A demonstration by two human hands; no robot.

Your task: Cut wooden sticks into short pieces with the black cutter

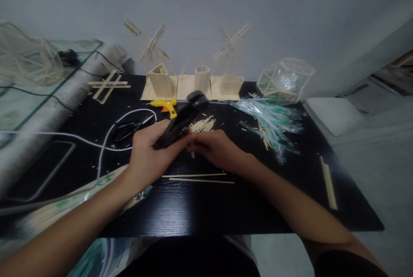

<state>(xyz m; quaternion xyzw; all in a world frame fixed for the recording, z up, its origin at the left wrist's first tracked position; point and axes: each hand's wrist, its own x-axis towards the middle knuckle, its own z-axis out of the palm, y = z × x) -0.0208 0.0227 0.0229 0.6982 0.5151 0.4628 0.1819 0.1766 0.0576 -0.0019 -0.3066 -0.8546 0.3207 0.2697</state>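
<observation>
My left hand (151, 148) is closed around a dark, elongated object (180, 120) with a rounded end, too blurred to name. The thumb of that hand meets the fingertips of my right hand (219, 148). My right fingers are pinched together, and what lies between them is too small and blurred to make out. Just beyond the hands lies a pile of short wooden sticks (204, 125). Two long thin sticks (203, 180) rest on the black table (200, 212) nearer to me. A yellow glue gun (164, 104) lies past my left hand.
Wooden windmill models (161, 83) stand at the back by the wall. Plastic wrappers (267, 118) lie to the right, near a stick-framed polyhedron (287, 79). A white cable (87, 140) loops at left. A bundle of packed sticks (67, 208) lies under my left forearm.
</observation>
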